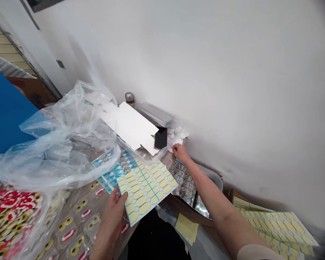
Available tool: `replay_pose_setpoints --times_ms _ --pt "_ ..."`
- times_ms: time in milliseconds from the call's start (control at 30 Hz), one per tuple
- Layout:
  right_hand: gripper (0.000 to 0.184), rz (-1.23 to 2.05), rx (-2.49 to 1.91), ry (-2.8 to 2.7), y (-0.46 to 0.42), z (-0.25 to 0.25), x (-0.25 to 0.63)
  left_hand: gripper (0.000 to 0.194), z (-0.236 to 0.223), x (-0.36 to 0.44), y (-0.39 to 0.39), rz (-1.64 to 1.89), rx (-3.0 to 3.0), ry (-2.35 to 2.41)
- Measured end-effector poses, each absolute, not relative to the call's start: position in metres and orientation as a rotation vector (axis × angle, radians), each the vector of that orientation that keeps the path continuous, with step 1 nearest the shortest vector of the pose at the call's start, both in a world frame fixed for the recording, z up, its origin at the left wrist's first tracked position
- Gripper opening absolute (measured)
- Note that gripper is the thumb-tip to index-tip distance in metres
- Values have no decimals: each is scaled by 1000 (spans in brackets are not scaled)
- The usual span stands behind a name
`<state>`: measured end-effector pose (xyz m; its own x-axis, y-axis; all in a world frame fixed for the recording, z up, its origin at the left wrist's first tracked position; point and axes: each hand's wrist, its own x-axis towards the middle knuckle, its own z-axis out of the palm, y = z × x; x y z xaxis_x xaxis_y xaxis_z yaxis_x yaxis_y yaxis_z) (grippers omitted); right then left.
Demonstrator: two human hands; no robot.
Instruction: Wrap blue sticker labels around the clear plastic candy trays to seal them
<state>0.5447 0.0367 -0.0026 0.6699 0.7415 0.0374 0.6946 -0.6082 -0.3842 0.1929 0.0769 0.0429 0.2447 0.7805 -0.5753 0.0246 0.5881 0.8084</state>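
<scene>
My left hand [115, 207] grips the lower left edge of a sheet of yellow stickers [148, 186] with blue lines between the rows. Under that sheet lie blue printed sticker sheets [126, 162]. My right hand [180, 151] is reached out to the right corner of a clear plastic box [151, 159], its fingers pinched together beside white paper scraps [184, 135]. Whether a scrap is between those fingertips is hard to make out. White sheets [135, 126] and a black phone [160, 138] rest on the box.
A crumpled clear plastic bag [70, 144] spreads over the left, above red, white and yellow gummies [11, 216]. Small clear packs [67, 234] lie on the table. Right of it stands a bin of filled packs [184, 180]. Yellow sheets [278, 224] sit low right, beside the wall.
</scene>
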Motion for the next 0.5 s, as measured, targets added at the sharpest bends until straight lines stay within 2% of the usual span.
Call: replay_pose_setpoints --times_ms 267,500 --pt "23 148 -2623 -999 44 0 535 84 35 195 80 610 881 1145" --pt "23 216 -2569 -1074 35 -2 538 82 40 187 60 638 830 1025"
